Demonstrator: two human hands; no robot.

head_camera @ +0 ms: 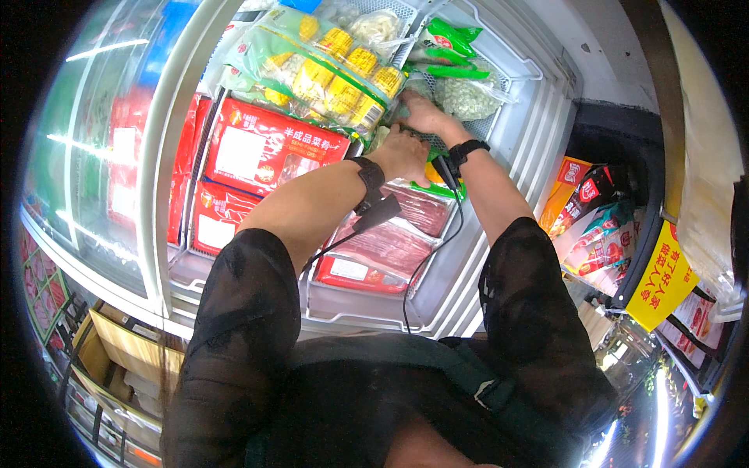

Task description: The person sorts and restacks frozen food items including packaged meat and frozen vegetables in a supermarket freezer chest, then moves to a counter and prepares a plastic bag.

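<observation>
My left hand [404,153] reaches down into the chest freezer beside a green-edged packet [439,186], its thumb at the packet's edge. Just beyond it, my right hand [426,114] is low in a wire basket, its fingertips partly hidden, next to bags of corn pieces [336,79]. Whether either hand grips anything cannot be made out. Beside my right hand lies a clear bag of pale green frozen food [468,96], with green packets [450,41] behind it. Nearer me are trays of sliced meat [380,245].
Red food packets [257,146] fill the baskets at left, next to the freezer's sliding glass lid frame [175,146]. White freezer rails [503,234] border the right side. A dark bin of seasoning packets [603,228] stands at right. Cables hang from both wrist straps.
</observation>
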